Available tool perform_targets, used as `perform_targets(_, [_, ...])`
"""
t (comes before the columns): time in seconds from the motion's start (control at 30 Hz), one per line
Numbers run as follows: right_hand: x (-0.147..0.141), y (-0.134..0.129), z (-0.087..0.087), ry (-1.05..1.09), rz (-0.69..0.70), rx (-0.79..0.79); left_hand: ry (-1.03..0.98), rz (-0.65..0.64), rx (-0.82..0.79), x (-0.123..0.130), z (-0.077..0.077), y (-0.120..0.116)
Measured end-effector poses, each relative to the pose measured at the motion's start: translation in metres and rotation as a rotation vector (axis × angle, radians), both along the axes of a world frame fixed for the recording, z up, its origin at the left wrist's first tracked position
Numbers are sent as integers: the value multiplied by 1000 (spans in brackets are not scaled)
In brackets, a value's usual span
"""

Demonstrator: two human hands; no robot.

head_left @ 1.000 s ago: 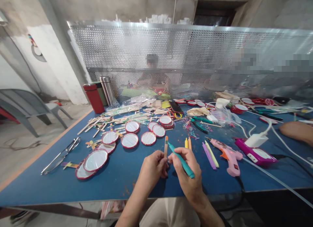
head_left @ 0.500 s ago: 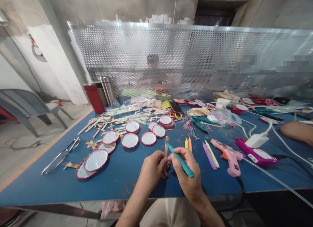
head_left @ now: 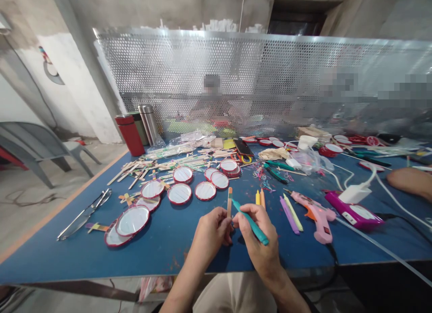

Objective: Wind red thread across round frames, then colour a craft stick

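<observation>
Upright between the fingers of my left hand (head_left: 212,227) is a narrow wooden craft stick (head_left: 230,203), its top end coloured orange with a greenish band below. My right hand (head_left: 258,232) grips a teal marker (head_left: 251,223), its tip just right of the stick, close to the coloured end. The fingertips of both hands nearly meet at the stick's lower part, which they hide. Just beyond my right hand lie a yellow marker (head_left: 258,198) and an orange marker (head_left: 263,199). Purple (head_left: 289,215) and pale green (head_left: 293,212) markers rest further right.
Several round red-rimmed discs (head_left: 179,193) lie to the left, with loose sticks (head_left: 182,164) behind. Eyeglasses (head_left: 84,214) sit at far left. A pink glue gun (head_left: 315,214) and a purple power box (head_left: 353,209) with cables stand right. Another person's arm (head_left: 410,181) rests at the right edge.
The teal marker's tip has shifted slightly right and down, off the stick. A greenish band now shows below the orange end. My left hand has hardly moved.
</observation>
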State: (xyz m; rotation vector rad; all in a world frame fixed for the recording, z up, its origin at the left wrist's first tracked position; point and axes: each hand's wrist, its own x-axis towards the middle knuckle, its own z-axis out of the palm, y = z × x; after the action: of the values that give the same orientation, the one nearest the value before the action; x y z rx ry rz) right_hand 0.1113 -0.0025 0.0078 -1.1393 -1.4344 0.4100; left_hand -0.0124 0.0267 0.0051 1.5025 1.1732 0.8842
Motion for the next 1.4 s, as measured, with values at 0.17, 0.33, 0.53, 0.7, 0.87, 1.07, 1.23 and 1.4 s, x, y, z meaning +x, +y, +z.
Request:
perform_targets(0.17, [0, -2, 2, 39, -19, 7, -13, 2, -8, 1, 0, -1])
perform_targets(0.33, [0, 0, 0, 8, 4, 12, -11, 3, -8, 1, 0, 0])
perform_targets(0.53, [0, -2, -1, 67, -47, 66, -7, 4, -9, 1, -1, 0])
perform_targets(0.7, [1, -5, -1, 97, -128, 137, -11, 5, -12, 1, -3, 1])
perform_targets(0.87, [2, -1, -3, -57, -120, 133, -25, 2, -16, 0, -3, 2])
perform_targets(1.07, [7, 1, -6, -234, -87, 66, -26, -8, 0, 0, -3, 2])
perform_targets(1.23, [36, 5, 6, -469, -41, 63, 3, -20, 19, 0, -5, 3])
perform_targets(1.4, [80, 17, 22, -910, -199, -76, 14, -19, 30, -1, -7, 3])
